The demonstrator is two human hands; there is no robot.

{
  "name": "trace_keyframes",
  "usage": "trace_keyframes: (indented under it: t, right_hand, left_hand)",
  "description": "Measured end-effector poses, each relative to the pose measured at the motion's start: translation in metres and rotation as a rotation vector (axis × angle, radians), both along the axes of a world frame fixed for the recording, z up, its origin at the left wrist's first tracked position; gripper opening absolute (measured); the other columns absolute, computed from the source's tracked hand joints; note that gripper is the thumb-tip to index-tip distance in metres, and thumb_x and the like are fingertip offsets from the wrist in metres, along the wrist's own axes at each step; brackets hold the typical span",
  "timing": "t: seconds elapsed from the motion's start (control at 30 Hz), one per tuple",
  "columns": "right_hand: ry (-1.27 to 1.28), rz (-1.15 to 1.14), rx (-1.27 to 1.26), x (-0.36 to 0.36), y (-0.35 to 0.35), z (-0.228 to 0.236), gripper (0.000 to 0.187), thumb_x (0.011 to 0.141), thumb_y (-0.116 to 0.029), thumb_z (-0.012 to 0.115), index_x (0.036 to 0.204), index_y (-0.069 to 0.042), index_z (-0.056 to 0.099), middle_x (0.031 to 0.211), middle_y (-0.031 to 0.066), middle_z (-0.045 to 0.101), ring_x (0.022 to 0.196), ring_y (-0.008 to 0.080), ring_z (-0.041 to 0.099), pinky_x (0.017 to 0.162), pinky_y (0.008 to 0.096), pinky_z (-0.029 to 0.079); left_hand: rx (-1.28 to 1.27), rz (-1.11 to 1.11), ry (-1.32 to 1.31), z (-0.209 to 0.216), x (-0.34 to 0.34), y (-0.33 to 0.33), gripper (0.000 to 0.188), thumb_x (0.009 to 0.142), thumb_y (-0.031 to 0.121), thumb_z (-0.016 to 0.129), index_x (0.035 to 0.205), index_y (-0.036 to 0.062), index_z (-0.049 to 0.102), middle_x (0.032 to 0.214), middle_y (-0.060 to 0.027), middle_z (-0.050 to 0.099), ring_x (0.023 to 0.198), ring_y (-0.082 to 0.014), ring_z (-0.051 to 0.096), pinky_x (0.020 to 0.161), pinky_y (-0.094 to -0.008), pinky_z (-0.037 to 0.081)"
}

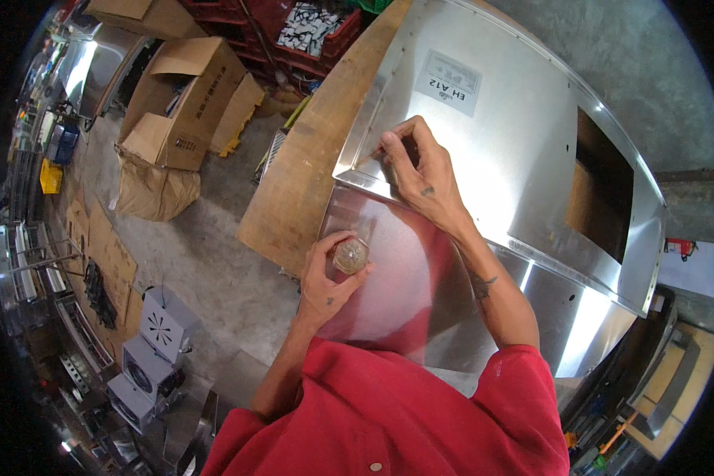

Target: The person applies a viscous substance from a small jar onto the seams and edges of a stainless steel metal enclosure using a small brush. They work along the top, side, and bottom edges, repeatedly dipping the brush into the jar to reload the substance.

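My left hand (324, 284) is wrapped round a small, clear, faceted jar (351, 256), seen from above, with a brownish content I cannot make out. The jar is just over the near, reflective side of a large sheet-metal housing (516, 151). My right hand (425, 173) is closed in a pinch on a thin brush-like stick (370, 156), mostly hidden by the fingers. Its tip points down at the flanged left corner of the housing's upper face. A printed label (448, 83) is on that face, beyond my right hand. A rectangular cutout (601, 186) opens at the right.
The housing rests on a wooden board (293, 186). An open cardboard box (202, 103) stands on the concrete floor at the left, with red crates (337, 44) behind. Grey metal units (147, 365) stand lower left. Metal parts crowd the far left, and more stock lies at the lower right.
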State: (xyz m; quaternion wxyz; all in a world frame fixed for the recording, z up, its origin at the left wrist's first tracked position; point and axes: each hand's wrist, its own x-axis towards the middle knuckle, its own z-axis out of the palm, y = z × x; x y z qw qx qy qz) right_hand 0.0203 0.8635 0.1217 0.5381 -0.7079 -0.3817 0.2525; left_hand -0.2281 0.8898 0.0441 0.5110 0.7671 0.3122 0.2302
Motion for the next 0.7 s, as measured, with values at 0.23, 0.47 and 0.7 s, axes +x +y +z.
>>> trace_keyframes:
  t: [0.23,0.47,0.7]
  right_hand:
    - [-0.034,0.006,0.001,0.0006,-0.0001,0.0018,0.027,0.114,-0.026,0.056,0.109,0.0,0.059,0.076,0.0118,0.063,0.069,0.0152,0.055,0.064,0.0353,0.046]
    - [0.008,0.016,-0.052,-0.0002,-0.0007,0.0019,0.027,0.113,-0.027,0.057,0.109,0.0,0.06,0.075,0.0119,0.063,0.069,0.0153,0.055,0.063,0.0353,0.046]
    - [-0.026,0.02,-0.008,0.0001,-0.0003,-0.0026,0.026,0.113,-0.026,0.058,0.109,0.0,0.059,0.077,0.0133,0.065,0.069,0.0163,0.057,0.064,0.0354,0.047]
  left_hand:
    - [-0.021,0.008,-0.025,0.0036,0.0029,-0.0009,0.066,0.081,0.012,0.093,0.138,0.0064,0.063,0.133,-0.0102,0.069,0.118,-0.0265,0.066,0.101,-0.0383,0.052]
    - [0.004,-0.001,-0.04,0.0028,0.0021,0.0,0.066,0.081,0.013,0.094,0.138,0.0057,0.062,0.133,-0.0106,0.069,0.115,-0.0255,0.067,0.099,-0.0375,0.053]
    - [-0.017,0.003,-0.043,0.0005,0.0018,0.0005,0.067,0.082,0.014,0.094,0.139,0.0053,0.061,0.133,-0.0111,0.069,0.115,-0.0247,0.067,0.1,-0.0373,0.053]
